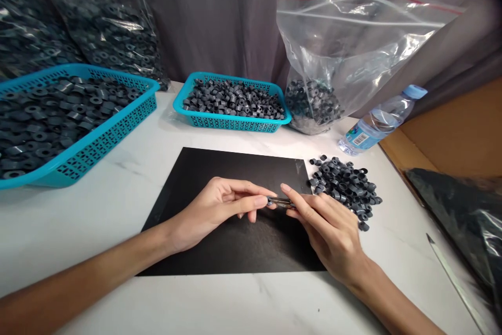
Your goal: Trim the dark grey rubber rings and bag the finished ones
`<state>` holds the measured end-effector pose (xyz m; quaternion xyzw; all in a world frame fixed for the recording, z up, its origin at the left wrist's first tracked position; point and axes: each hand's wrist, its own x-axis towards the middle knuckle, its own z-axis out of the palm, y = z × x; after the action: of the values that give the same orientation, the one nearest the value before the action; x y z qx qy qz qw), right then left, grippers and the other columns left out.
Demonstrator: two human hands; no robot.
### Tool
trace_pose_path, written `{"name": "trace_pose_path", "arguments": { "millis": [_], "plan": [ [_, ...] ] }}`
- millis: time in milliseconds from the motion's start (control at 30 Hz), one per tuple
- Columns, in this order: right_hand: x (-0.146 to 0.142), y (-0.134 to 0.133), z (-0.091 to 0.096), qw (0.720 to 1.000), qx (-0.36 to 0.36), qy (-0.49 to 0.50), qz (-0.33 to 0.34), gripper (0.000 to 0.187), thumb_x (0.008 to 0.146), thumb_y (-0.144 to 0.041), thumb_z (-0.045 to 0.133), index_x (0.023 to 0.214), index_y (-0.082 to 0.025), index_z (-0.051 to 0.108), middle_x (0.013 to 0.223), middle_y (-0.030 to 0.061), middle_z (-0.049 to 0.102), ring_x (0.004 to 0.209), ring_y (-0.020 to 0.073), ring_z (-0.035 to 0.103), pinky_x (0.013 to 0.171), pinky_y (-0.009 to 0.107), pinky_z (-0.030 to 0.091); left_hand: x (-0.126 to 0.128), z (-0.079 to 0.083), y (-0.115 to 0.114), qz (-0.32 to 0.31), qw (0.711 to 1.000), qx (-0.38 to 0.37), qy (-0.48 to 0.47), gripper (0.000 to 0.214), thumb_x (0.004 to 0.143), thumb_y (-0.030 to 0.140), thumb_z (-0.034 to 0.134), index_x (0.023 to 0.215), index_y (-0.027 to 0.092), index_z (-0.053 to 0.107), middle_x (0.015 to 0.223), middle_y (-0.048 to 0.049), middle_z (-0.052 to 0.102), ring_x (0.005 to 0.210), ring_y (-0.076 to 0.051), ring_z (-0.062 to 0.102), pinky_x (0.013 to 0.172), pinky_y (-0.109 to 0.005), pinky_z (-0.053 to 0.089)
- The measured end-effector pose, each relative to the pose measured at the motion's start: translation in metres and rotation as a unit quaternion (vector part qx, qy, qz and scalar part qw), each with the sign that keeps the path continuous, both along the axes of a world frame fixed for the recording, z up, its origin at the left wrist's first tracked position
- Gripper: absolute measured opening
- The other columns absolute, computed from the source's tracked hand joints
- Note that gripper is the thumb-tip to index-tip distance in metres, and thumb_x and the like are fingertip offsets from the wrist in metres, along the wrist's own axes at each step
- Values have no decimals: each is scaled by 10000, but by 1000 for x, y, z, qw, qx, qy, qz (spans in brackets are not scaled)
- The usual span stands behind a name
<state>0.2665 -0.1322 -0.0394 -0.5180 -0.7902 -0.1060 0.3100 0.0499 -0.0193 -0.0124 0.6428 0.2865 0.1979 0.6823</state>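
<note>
Pinching mostly hidden part [270,201]: left fingers [251,203] | closed around partly covered metal tool [281,201]: right fingers [308,210] | large basket [113,136] cropped

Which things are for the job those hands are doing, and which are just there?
Probably for the job:
small dark piece in the left hand
metal tool in the right hand
black mat
loose pile of dark pieces
big blue basket
smaller blue basket

Probably just there:
water bottle
grey curtain

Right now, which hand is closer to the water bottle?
Right. The right hand is on the near side of the bottle; the left hand is farther left, above the black mat.
</note>
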Motion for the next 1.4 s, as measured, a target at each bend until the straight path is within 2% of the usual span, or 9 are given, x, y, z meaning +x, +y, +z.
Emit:
{"name": "trace_pose_path", "arguments": {
  "millis": [233, 433, 633, 800, 1033, 1400],
  "plan": [
    [0, -1, 0, 1000, 10, -8, -3, 612, 984, -112, 576, 1546, -227, 364, 923, 47, 699, 745, 147, 575, 684, 284, 439, 1, 0, 1, -4, 1000, 8, 9, 240, 882, 379, 695, 1033, 226, 801, 747, -20, 712, 662, -130, 558, 639, -268, 376],
    [1, -1, 0, 1000, 11, -9, 2, 616, 984, -111, 570, 1549, -231, 357, 930, 48, 702, 729, 149, 572, 677, 289, 439, 0, -1, 1, -12, 1000, 3, 7, 227, 896, 373, 685, 1045, 243, 797, 904, -40, 763, 661, -107, 558, 639, -260, 385],
    [3, -1, 0, 1000, 7, 4, 9, 619, 983, -99, 564, 1548, -243, 358, 935, 47, 701, 751, 148, 585, 682, 287, 446, 1, -3, 1, -6, 1000, 7, 4, 210, 890, 372, 700, 1030, 254, 803, 857, -33, 766, 649, -99, 556, 624, -249, 379],
    [3, 0, 2, 999, 16, 40, 10, 594, 971, -85, 574, 1518, -257, 419, 911, 39, 683, 709, 141, 545, 657, 285, 440, 1, -3, 0, -2, 1000, 0, 0, 216, 881, 370, 713, 1039, 255, 805, 910, -47, 770, 663, -100, 563, 594, -238, 374],
    [1, 1, 3, 997, -3, 67, 24, 532, 993, -109, 544, 1500, -240, 451, 855, 33, 647, 695, 138, 541, 653, 277, 442, 1, -6, -1, 18, 1000, -7, -9, 216, 859, 358, 741, 1049, 274, 803, 824, -23, 742, 682, -105, 581, 593, -229, 391],
    [2, 2, -1, 999, 0, 36, 19, 561, 978, -100, 583, 1507, -213, 435, 912, 46, 680, 735, 145, 561, 680, 281, 446, 2, -7, 0, 16, 1000, -17, -17, 213, 855, 344, 748, 1052, 281, 801, 776, -8, 727, 696, -97, 595, 598, -204, 412]
  ]
}}
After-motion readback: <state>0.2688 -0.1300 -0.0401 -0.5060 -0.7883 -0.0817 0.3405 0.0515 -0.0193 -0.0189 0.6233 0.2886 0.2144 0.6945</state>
